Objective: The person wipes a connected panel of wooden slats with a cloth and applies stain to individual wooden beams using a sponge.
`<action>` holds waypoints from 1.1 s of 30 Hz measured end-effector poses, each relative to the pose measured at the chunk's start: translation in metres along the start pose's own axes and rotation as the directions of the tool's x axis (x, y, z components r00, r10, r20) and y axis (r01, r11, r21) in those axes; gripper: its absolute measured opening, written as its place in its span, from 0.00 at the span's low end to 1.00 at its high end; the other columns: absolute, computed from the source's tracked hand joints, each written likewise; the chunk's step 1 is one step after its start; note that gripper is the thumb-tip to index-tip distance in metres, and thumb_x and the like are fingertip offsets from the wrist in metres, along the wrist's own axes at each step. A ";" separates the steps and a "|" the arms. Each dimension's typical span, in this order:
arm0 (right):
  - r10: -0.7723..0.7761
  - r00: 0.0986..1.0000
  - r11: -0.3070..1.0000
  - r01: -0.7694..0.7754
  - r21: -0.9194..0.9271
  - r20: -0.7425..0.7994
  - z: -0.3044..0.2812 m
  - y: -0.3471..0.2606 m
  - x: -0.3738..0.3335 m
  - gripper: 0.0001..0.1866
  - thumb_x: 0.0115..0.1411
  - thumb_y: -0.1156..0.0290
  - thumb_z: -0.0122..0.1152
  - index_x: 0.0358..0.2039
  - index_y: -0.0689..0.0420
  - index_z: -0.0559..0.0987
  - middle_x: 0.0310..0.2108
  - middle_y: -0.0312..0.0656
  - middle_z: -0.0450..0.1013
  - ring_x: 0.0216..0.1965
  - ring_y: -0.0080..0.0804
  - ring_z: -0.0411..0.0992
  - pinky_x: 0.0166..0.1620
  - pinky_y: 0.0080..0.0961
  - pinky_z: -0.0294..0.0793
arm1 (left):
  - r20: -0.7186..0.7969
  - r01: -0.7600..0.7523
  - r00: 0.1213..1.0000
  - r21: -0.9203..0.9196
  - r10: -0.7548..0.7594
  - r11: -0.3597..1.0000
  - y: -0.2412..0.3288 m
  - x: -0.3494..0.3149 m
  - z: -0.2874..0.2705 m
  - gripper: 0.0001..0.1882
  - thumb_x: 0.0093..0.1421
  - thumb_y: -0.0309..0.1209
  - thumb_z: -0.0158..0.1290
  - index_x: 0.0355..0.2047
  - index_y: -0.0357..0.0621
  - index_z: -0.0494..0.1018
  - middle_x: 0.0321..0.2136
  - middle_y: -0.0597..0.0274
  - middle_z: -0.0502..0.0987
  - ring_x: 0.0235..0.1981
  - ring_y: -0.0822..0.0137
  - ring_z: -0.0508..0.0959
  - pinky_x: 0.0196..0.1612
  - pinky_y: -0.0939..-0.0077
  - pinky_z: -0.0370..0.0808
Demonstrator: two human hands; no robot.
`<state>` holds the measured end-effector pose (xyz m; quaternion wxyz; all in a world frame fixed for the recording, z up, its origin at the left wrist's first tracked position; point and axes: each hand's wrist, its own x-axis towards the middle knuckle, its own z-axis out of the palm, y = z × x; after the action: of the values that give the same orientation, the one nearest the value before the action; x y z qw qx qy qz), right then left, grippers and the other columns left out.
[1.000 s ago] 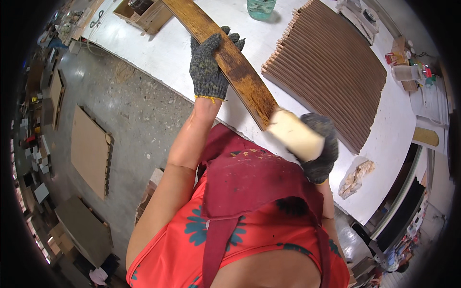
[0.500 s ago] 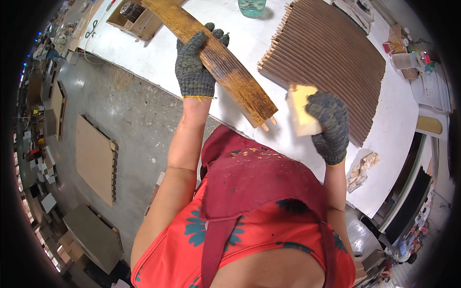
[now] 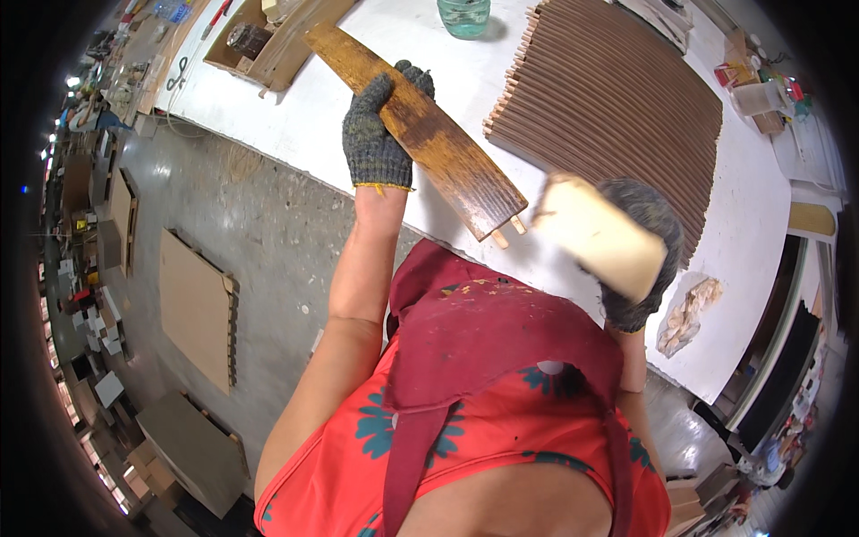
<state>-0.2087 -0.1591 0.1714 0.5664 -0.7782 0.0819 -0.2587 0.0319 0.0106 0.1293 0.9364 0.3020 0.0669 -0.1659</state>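
My left hand (image 3: 383, 125), in a dark grey knit glove, grips a long wooden slat (image 3: 438, 143) across its middle. The slat slants over the table's near edge, its face streaked golden and dark brown, with two small pegs jutting from the lower end. My gloved right hand (image 3: 646, 242) holds a pale yellow sponge (image 3: 601, 234), both smeared by motion. The sponge is just right of the slat's pegged end, apart from it. Most of the right fingers are hidden behind the sponge.
Brown slats (image 3: 617, 98) lie side by side on the white table (image 3: 528, 188). A glass of greenish liquid (image 3: 463, 16) stands at the back. An open cardboard box (image 3: 282, 63) holds a dark jar; scissors (image 3: 177, 74) lie left of it. A crumpled cloth (image 3: 689, 318) rests at the right edge.
The sponge has turned and moved right with my right hand, its broad face now showing. My left hand and the slat have shifted slightly right, and the slat's face has tilted.
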 end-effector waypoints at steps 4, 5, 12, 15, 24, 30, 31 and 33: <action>-0.132 0.808 0.882 0.360 -0.304 0.574 0.004 -0.027 0.015 0.29 0.46 0.63 0.65 0.51 0.50 0.73 0.54 0.43 0.66 0.56 0.41 0.63 0.60 0.42 0.57 | 0.038 0.040 0.998 0.028 -0.041 0.999 -0.004 0.003 -0.003 0.22 0.56 0.22 0.47 0.52 0.33 0.58 0.41 0.45 0.69 0.42 0.50 0.74 0.48 0.56 0.76; -0.161 0.778 0.851 0.421 -0.314 0.607 0.002 -0.023 0.019 0.26 0.45 0.64 0.65 0.48 0.49 0.74 0.51 0.42 0.68 0.54 0.42 0.65 0.58 0.42 0.58 | 0.047 0.070 0.996 0.019 -0.071 0.997 -0.004 0.005 -0.003 0.23 0.56 0.22 0.47 0.52 0.34 0.58 0.41 0.45 0.69 0.41 0.50 0.74 0.47 0.56 0.76; -0.337 0.824 0.799 0.506 -0.325 0.455 -0.006 -0.003 0.054 0.16 0.44 0.73 0.62 0.38 0.54 0.77 0.41 0.43 0.73 0.46 0.45 0.70 0.52 0.40 0.64 | 0.045 -0.053 0.998 0.066 0.051 0.996 0.008 0.004 -0.009 0.23 0.56 0.23 0.47 0.52 0.30 0.58 0.43 0.44 0.69 0.41 0.50 0.74 0.49 0.58 0.74; -0.309 0.933 0.840 0.358 -0.407 0.182 -0.014 0.015 0.049 0.20 0.44 0.78 0.62 0.42 0.55 0.75 0.44 0.42 0.72 0.48 0.43 0.69 0.54 0.37 0.64 | 0.040 0.018 0.999 -0.023 -0.017 1.000 0.020 -0.001 0.001 0.20 0.56 0.26 0.49 0.47 0.25 0.64 0.36 0.44 0.73 0.38 0.52 0.75 0.47 0.63 0.74; 0.330 0.890 0.865 -0.151 0.478 -0.314 0.025 0.013 0.011 0.43 0.40 0.81 0.73 0.56 0.61 0.60 0.47 0.46 0.69 0.47 0.34 0.69 0.46 0.28 0.77 | 0.094 -0.003 0.995 -0.110 0.013 0.994 0.012 -0.004 0.003 0.18 0.59 0.30 0.49 0.46 0.30 0.66 0.39 0.49 0.73 0.42 0.56 0.74 0.50 0.65 0.72; -0.157 0.964 0.962 0.199 0.185 -0.216 0.052 -0.010 0.033 0.33 0.41 0.73 0.74 0.47 0.60 0.67 0.47 0.46 0.69 0.49 0.37 0.68 0.51 0.32 0.69 | 0.156 0.166 0.982 -0.429 -0.108 0.888 0.005 0.000 0.005 0.19 0.59 0.28 0.51 0.49 0.34 0.65 0.41 0.53 0.73 0.44 0.62 0.73 0.51 0.70 0.72; -0.187 0.957 0.930 0.246 0.274 -0.223 0.055 -0.012 0.037 0.30 0.44 0.72 0.72 0.46 0.61 0.68 0.46 0.47 0.69 0.49 0.38 0.69 0.51 0.33 0.68 | 0.192 0.205 0.973 -0.471 -0.127 0.858 0.004 0.003 0.002 0.19 0.59 0.28 0.51 0.49 0.34 0.65 0.41 0.53 0.72 0.45 0.62 0.73 0.51 0.70 0.72; -0.265 0.945 0.882 0.317 0.350 -0.189 0.059 -0.011 0.042 0.25 0.48 0.71 0.68 0.46 0.62 0.68 0.46 0.48 0.69 0.49 0.39 0.69 0.52 0.34 0.67 | 0.381 0.325 0.914 -0.478 -0.140 0.816 0.001 0.009 -0.013 0.19 0.65 0.33 0.42 0.51 0.32 0.64 0.48 0.49 0.70 0.50 0.61 0.71 0.57 0.68 0.66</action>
<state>-0.1456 -0.1235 0.1818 0.6523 -0.6394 -0.0490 -0.4040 0.0405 0.0168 0.1170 0.9527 -0.0118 -0.0099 -0.3036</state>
